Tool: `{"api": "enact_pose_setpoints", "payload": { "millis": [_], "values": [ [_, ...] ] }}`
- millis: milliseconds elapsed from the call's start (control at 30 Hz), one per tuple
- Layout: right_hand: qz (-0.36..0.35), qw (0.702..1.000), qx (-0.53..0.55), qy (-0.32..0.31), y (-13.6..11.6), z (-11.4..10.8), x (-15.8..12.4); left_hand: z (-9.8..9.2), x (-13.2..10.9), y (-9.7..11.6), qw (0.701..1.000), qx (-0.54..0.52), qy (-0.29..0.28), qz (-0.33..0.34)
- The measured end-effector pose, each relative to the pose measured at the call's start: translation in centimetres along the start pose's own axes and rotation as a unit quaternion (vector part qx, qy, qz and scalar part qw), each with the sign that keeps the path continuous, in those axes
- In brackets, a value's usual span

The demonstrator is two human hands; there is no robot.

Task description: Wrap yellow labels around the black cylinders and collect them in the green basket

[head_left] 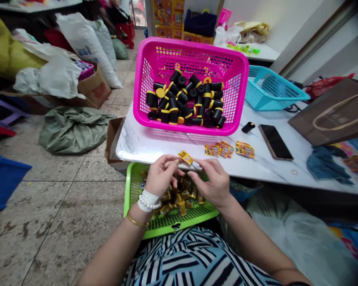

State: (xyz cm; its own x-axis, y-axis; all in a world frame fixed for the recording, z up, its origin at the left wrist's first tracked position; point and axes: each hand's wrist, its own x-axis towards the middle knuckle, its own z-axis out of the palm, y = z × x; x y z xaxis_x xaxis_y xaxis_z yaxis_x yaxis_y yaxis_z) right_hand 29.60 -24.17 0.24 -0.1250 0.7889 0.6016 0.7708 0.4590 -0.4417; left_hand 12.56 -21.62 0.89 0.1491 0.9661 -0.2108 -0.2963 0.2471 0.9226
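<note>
A person is sitting at the edge of a white, marble-veined table (150, 149), working with both bare hands just in front of it. The left hand (159, 174) is pinching a small, glossy yellow printed label (185, 157), its thumb and fingers pressed together on the paper. The right hand (210, 183) is close beside it, its fingers together on a thin pale strip (194, 166), too small to identify. A pearl bracelet (149, 200) and a slim gold bangle (137, 219) are circling the left wrist, above a black-and-white striped garment (193, 258).

Just below the table's edge, a green plastic mesh tray (137, 186) is carrying a loose pile of small cylinders wrapped in yellow labels (181, 200). On the table, a bright pink mesh basket (191, 51) is cradling a heap of smooth black cylinders with yellow caps (181, 101). Nearer the edge, loose yellow labels (229, 149) are lying beside a single black cylinder (248, 127) and a glass-fronted smartphone (276, 142). A turquoise mesh basket (274, 89) is sitting farther along the table.
</note>
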Motion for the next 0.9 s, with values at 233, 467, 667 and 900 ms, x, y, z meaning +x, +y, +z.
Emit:
{"api": "enact_pose_setpoints", "payload": {
  "millis": [233,467,667,900],
  "values": [
    [-0.125,0.986,-0.087,-0.064,1.4,2.2,1.2,-0.8,-2.3,-2.2,0.983,-0.087,0.158,0.035],
    [0.059,0.965,0.254,-0.007,-2.1,1.7,-0.7,-1.4,-4.8,-3.8,0.986,-0.090,0.137,-0.033],
    [0.403,0.785,0.465,-0.067,-5.5,2.1,-2.5,-1.4,-5.4,-4.0,0.994,-0.035,0.103,0.025],
    [0.342,0.801,0.433,-0.234,-3.8,1.5,-3.6,-3.1,-4.7,-2.4,0.993,0.113,0.002,-0.021]
  ]
}}
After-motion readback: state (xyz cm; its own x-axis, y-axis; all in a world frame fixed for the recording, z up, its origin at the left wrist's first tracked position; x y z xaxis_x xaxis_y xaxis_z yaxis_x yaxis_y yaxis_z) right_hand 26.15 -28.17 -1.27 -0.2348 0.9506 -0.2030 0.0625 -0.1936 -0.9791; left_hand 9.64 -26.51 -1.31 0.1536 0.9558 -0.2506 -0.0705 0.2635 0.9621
